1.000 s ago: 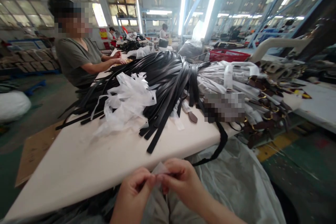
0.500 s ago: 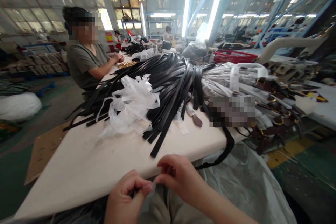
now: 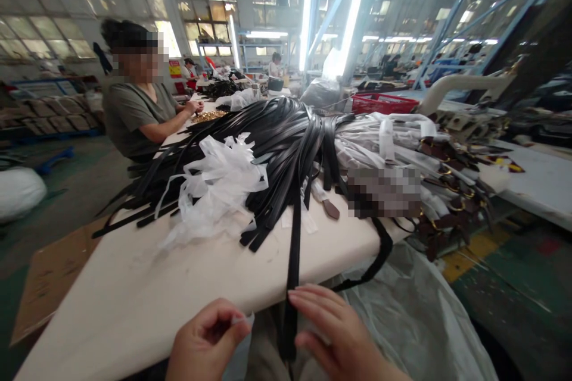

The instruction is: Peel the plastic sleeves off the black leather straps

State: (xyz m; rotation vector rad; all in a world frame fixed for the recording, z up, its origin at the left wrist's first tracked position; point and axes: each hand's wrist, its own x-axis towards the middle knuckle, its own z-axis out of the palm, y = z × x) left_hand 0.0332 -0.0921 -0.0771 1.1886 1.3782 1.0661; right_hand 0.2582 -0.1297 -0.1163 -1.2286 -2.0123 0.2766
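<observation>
Near the bottom centre, my left hand (image 3: 208,339) is closed, with thumb and forefinger pinching a thin translucent white plastic strip (image 3: 243,345). My right hand (image 3: 335,330) is beside a long black strap (image 3: 294,256). Its fingers are stretched out with a gap to the thumb, and the fingertips are at the strap's edge. That strap runs from the heap of black straps (image 3: 272,131) over the table's front edge and hangs between my hands. Left of the heap's front ends lies a crumpled pile of white plastic strips (image 3: 218,181).
The pale table (image 3: 147,286) carries a bundle of white-wrapped straps (image 3: 402,137) with dark brown ends and gold rings. A red basket (image 3: 384,102) is behind it. A co-worker (image 3: 138,101) is at the far left side. Grey plastic sheeting (image 3: 420,303) hangs at the lower right.
One black strap now extends from the heap over the table edge toward my lap. My right hand has moved away from my left and its fingers have spread. The view has shifted slightly.
</observation>
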